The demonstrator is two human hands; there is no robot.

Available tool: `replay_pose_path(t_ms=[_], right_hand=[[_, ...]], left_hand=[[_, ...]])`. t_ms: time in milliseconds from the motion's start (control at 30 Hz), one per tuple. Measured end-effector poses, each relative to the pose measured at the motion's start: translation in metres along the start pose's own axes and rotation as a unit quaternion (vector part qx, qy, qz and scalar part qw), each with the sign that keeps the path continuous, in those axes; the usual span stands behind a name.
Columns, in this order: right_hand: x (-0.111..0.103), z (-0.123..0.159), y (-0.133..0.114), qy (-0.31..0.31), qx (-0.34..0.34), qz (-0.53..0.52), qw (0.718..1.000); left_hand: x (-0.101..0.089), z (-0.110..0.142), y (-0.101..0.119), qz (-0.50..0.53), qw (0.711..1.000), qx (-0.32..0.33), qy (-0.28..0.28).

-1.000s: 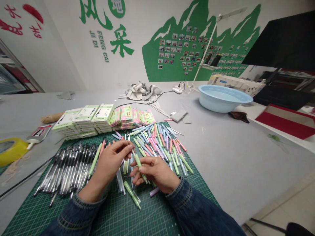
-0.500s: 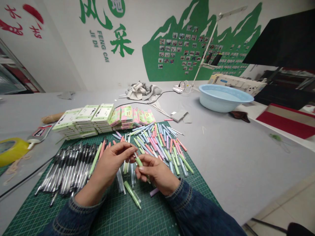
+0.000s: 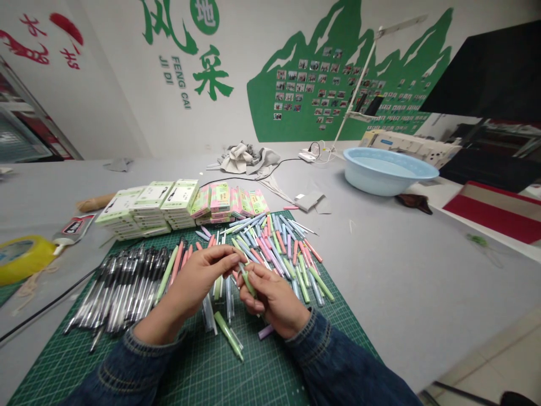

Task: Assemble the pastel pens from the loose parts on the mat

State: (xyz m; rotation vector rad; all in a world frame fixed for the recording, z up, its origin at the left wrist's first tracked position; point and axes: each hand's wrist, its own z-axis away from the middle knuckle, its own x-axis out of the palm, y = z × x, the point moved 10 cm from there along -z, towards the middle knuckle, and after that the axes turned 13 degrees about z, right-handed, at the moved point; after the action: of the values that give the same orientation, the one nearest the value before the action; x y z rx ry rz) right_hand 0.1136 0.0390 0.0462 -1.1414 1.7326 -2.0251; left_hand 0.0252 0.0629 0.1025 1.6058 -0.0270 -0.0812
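Over the green cutting mat (image 3: pixel 279 380), my right hand (image 3: pixel 274 299) closes its fingers round a light green pen piece (image 3: pixel 249 283). A thin pale end sticks up from this piece toward my left hand (image 3: pixel 207 276), whose thumb and fingertips pinch it; the exact contact is partly hidden. Beneath my hands lie loose clear and green pen parts, with a green pen barrel (image 3: pixel 229 336) nearest me. A purple pen part (image 3: pixel 266 331) rests below my right hand. Just beyond spreads a pile of pastel pen parts (image 3: pixel 276 248).
Black-gripped clear pens (image 3: pixel 122 287) lie in a heap at left. Behind stand white-green boxes (image 3: pixel 181 203) and pink-green boxes (image 3: pixel 220 200). Yellow tape (image 3: pixel 25 259) and a glue tube (image 3: pixel 74 230) are far left. A blue basin (image 3: pixel 389 172) sits back right, near a sewing machine (image 3: pixel 416 148).
The camera view has shifted slightly. Both hands, still together at the green pen piece, have moved a little to the right, and the piece is tilted somewhat differently.
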Motion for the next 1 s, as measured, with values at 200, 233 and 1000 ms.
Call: replay_pose_path(t_ms=[200,233,1000], right_hand=[[-0.001,-0.001,-0.001,-0.003,0.003,0.021,1.0],[-0.003,-0.001,-0.002,-0.001,0.002,0.029,1.0],[-0.046,0.0,-0.012,0.113,-0.003,0.017,0.993]], left_hand=[[0.006,0.002,0.003,-0.03,0.999,0.009,-0.015],[0.006,0.002,0.006,-0.04,0.999,0.017,-0.015],[0.057,0.008,-0.04,-0.51,0.79,0.214,-0.265]])
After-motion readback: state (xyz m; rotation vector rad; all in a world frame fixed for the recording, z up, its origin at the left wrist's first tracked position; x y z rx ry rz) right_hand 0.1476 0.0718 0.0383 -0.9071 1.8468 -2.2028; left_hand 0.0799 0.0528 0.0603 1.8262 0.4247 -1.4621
